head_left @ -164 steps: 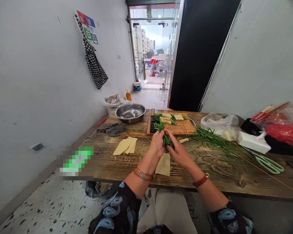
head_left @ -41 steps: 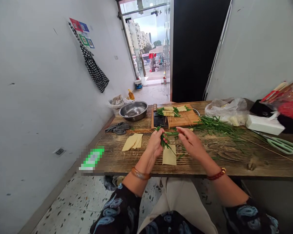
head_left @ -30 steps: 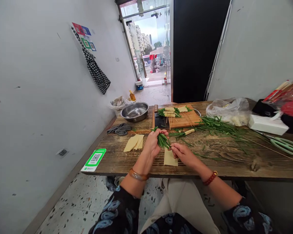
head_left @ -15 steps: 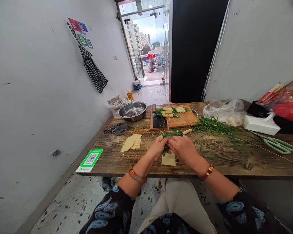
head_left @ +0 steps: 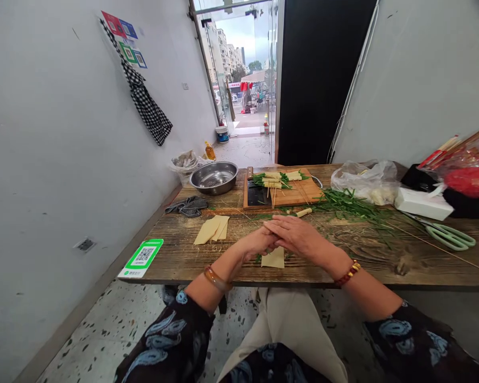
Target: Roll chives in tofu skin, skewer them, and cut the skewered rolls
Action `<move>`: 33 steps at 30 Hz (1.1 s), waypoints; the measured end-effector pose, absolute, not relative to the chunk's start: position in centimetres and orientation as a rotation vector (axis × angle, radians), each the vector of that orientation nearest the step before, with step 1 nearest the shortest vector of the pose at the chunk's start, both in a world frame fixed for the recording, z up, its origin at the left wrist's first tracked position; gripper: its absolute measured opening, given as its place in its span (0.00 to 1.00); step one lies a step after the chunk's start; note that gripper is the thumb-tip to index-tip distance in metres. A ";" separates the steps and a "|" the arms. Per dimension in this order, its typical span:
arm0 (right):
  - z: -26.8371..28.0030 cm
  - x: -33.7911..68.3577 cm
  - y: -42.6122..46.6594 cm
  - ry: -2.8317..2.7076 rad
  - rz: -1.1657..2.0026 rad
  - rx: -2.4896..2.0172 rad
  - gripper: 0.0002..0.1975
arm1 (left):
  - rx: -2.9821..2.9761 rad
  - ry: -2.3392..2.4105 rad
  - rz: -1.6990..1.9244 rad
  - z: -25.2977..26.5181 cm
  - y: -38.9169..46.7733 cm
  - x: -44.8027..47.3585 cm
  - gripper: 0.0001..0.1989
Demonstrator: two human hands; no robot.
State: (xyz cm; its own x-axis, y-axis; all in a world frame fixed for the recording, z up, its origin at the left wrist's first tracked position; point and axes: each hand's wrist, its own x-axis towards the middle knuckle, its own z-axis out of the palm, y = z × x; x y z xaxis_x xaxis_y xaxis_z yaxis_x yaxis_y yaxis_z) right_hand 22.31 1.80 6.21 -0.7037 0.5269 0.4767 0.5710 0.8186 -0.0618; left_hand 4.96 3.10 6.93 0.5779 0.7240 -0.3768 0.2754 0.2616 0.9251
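Observation:
My left hand (head_left: 259,242) is curled over the table's near edge, with green leaf ends of chives (head_left: 258,259) showing beneath it. My right hand (head_left: 297,234) lies across it, its fingers stretched out over the left fingers; whether it also touches the chives is hidden. A pale yellow tofu sheet (head_left: 274,258) lies just under both hands. Beyond my right fingers rests a rolled tofu sheet (head_left: 304,212) with greens in it. More flat tofu sheets (head_left: 212,230) lie to the left.
A cutting board (head_left: 299,196) holds several skewered rolls (head_left: 273,183) and a cleaver (head_left: 257,194). A metal basin (head_left: 214,178) and a grey cloth (head_left: 186,206) are at left. Loose chives (head_left: 355,206), a plastic bag (head_left: 365,181), a tissue pack (head_left: 423,202) and green-handled scissors (head_left: 451,236) lie at right.
Both hands were pinching the bunch of chives side by side. Now my right hand has flattened over my left, hiding most of the bunch. The view has shifted slightly.

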 end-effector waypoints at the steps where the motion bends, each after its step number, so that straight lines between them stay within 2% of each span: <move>1: 5.8 22.4 1.8 -2.515 -0.088 -0.806 0.25 | 1.294 0.891 0.357 7.0 3.2 4.8 0.13; 7: 4.1 23.2 0.3 -2.378 -0.010 -0.907 0.20 | 1.109 0.633 0.338 7.0 2.8 4.1 0.15; 13: 2.5 22.7 -0.6 -2.055 0.304 -0.975 0.15 | 1.165 0.771 0.659 6.1 2.0 4.2 0.20; 20: 0.9 21.4 -0.3 -1.662 0.814 -1.171 0.13 | 1.716 1.023 0.940 4.2 1.4 3.8 0.03; 22: 0.7 21.2 -0.3 -1.609 0.891 -1.218 0.13 | 1.860 1.023 0.991 3.9 1.2 3.5 0.03; 26: 0.6 21.0 -0.4 -1.612 0.929 -1.257 0.12 | 1.963 0.978 1.073 3.2 1.1 3.0 0.05; 33: -0.2 20.7 -1.0 -1.798 0.741 -1.220 0.11 | 1.910 0.971 1.050 1.4 1.2 2.1 0.04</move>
